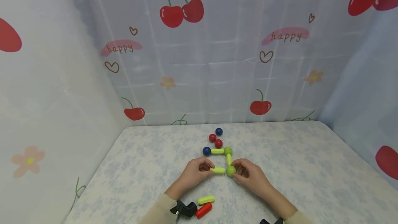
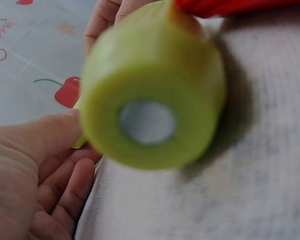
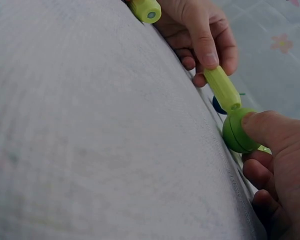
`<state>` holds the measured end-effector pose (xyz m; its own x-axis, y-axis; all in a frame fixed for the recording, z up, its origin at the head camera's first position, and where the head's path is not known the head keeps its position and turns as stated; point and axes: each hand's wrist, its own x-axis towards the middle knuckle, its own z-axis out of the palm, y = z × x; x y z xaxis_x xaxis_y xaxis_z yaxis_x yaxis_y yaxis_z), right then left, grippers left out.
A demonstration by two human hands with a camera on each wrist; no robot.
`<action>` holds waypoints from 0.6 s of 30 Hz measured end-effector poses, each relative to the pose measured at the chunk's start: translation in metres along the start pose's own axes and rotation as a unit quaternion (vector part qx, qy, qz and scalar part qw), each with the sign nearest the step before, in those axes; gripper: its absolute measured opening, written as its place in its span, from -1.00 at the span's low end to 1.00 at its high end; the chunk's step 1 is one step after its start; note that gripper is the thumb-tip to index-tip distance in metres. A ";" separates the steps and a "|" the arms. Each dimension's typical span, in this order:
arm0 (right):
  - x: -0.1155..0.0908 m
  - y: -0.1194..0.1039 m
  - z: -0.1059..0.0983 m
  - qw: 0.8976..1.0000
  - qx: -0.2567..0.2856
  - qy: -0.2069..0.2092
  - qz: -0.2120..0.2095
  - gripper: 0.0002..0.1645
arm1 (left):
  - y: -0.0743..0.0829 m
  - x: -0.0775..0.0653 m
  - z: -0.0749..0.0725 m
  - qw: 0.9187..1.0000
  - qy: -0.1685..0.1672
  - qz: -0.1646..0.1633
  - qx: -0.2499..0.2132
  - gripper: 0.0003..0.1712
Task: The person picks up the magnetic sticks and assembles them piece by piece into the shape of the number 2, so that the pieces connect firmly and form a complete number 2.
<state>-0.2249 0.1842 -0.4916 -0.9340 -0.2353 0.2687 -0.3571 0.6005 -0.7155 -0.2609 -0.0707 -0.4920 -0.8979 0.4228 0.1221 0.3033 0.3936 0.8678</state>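
My left hand [image 1: 194, 174] pinches a yellow-green magnetic rod [image 1: 219, 170] by its left end. With thumb and fingers, my right hand [image 1: 253, 177] grips a green ball [image 1: 231, 171]. In the head view a narrow gap shows between rod and ball; in the right wrist view the rod's tip [image 3: 233, 104] appears at the ball [image 3: 238, 131]. From that ball, another rod [image 1: 229, 159] runs back to a second green ball [image 1: 228, 151]. A third rod [image 1: 217, 151] links this one leftward to a blue ball [image 1: 206, 151].
Two red balls [image 1: 218, 143] and a blue ball [image 1: 219, 131] lie behind the chain. Near my left wrist rest a loose yellow-green rod [image 1: 206, 200], its silver end [image 2: 148, 122] facing the wrist camera, and a red rod [image 1: 204, 211]. Printed cloth [image 1: 211, 78] hangs behind the table.
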 end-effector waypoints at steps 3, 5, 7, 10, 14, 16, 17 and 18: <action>-0.001 0.001 0.000 1.000 0.001 0.001 0.003 -0.64 | 0.000 0.000 0.000 1.000 -0.002 0.001 -0.001 -0.83; -0.001 0.001 0.001 1.000 0.001 0.001 0.005 -0.64 | 0.000 0.000 0.001 1.000 -0.004 0.001 -0.005 -0.83; -0.001 0.001 0.001 1.000 0.001 0.002 0.008 -0.64 | 0.000 0.000 0.001 1.000 -0.006 0.001 -0.008 -0.83; -0.001 0.002 0.002 1.000 0.001 0.002 0.008 -0.64 | 0.000 0.000 0.000 1.000 -0.009 0.003 -0.010 -0.83; 0.000 0.002 0.002 1.000 0.000 0.000 0.007 -0.63 | 0.001 0.000 0.000 1.000 -0.009 0.006 -0.013 -0.83; 0.000 0.002 0.002 1.000 0.000 0.000 0.006 -0.63 | 0.000 0.000 0.001 1.000 -0.010 0.008 -0.015 -0.83; 0.000 0.002 0.002 1.000 0.000 0.000 0.007 -0.63 | 0.000 0.000 0.001 1.000 -0.010 0.009 -0.014 -0.83; 0.000 0.002 0.002 1.000 0.001 0.000 0.006 -0.63 | -0.001 0.000 0.001 1.000 -0.010 0.011 -0.013 -0.83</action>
<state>-0.2256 0.1841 -0.4947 -0.9385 -0.2275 0.2597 -0.3451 0.6022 -0.7199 -0.2604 -0.0705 -0.4929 -0.8841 0.4482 0.1323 0.3151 0.3627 0.8770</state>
